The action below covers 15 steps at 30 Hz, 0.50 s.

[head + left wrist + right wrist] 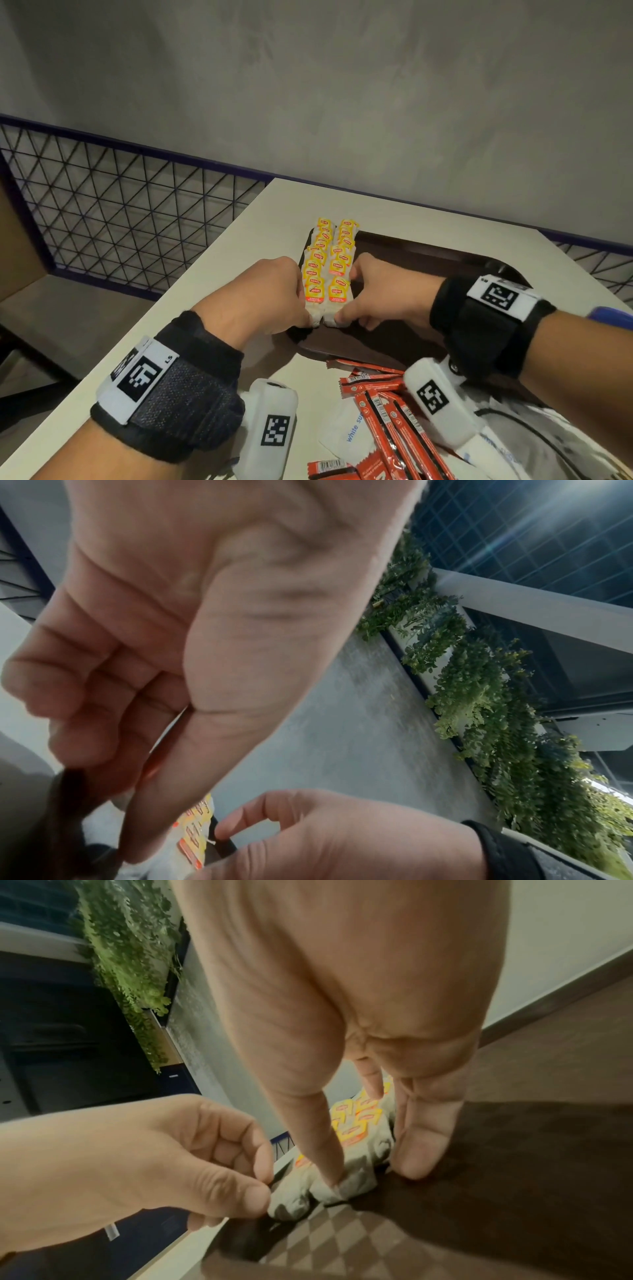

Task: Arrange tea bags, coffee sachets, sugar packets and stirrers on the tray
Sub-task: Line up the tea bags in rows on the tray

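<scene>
At the near end of two rows of tea bags [327, 270], the left hand [270, 298] curls its fingers and pinches the left row, while the right hand [380, 294] presses thumb and straight fingers against the right row. Both rows lie along the left edge of the dark tray [428, 260] on the worktop [212, 274]. Nearer, red coffee sachets [387, 418] and white sugar packets [346, 431] lie loose.
</scene>
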{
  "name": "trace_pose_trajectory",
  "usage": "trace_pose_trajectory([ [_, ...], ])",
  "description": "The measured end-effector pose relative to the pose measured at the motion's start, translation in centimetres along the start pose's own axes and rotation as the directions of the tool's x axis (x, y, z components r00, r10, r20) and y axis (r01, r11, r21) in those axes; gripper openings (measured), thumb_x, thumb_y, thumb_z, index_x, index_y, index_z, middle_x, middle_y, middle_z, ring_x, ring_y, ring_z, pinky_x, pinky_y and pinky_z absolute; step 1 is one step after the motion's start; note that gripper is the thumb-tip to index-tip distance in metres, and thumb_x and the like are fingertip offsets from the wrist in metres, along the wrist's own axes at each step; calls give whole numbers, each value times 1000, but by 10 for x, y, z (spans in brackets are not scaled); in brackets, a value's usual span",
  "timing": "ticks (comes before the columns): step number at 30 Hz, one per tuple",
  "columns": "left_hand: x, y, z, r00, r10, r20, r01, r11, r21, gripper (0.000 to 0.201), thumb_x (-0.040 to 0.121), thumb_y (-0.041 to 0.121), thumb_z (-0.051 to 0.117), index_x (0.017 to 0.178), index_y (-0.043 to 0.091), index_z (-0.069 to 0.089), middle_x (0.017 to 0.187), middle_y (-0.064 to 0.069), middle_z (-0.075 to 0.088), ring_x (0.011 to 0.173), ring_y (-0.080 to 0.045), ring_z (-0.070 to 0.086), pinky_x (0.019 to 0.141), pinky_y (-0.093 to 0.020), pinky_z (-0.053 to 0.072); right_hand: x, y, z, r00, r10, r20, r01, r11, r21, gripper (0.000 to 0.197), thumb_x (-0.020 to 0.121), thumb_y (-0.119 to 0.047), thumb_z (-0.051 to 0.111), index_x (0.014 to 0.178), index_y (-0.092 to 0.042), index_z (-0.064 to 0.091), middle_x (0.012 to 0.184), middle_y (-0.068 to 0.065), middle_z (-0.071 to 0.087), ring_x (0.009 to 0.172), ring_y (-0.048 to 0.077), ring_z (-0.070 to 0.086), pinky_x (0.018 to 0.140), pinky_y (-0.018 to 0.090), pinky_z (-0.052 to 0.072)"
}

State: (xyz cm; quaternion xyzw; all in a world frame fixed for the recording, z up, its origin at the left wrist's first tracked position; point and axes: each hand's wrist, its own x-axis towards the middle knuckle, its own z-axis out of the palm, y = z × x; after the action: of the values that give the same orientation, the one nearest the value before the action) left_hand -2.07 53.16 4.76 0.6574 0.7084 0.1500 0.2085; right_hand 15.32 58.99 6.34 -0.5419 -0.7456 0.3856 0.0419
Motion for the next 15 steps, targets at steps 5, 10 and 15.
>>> trace_pose_trajectory([
  [5,1,2,2,1000,24,-1,-24,1000,13,17,85,29,80,86,21,65,85,4,67,77,-12,60,57,-23,39,12,-3,6,997,65,-41,-63,997,33,79,79,-9,84,140,-16,34,123,6,62,100,25,70,77,37,64],
  [10,4,4,6,1000,16,-24,-16,1000,8,19,83,33,82,88,20,69,87,2,70,83,-15,65,61,-24,44,14,-3,8,994,95,-56,-91,993,79,64,81,-4,82,131,-14,43,115,9,67,92,24,74,74,34,65],
  [15,6,3,8,999,7,-33,-7,1000,4,20,84,35,81,91,20,68,89,2,70,84,-15,66,63,-25,46,9,-2,6,993,113,-42,-104,980,170,22,85,0,76,96,-14,63,104,10,72,84,23,70,69,27,62],
])
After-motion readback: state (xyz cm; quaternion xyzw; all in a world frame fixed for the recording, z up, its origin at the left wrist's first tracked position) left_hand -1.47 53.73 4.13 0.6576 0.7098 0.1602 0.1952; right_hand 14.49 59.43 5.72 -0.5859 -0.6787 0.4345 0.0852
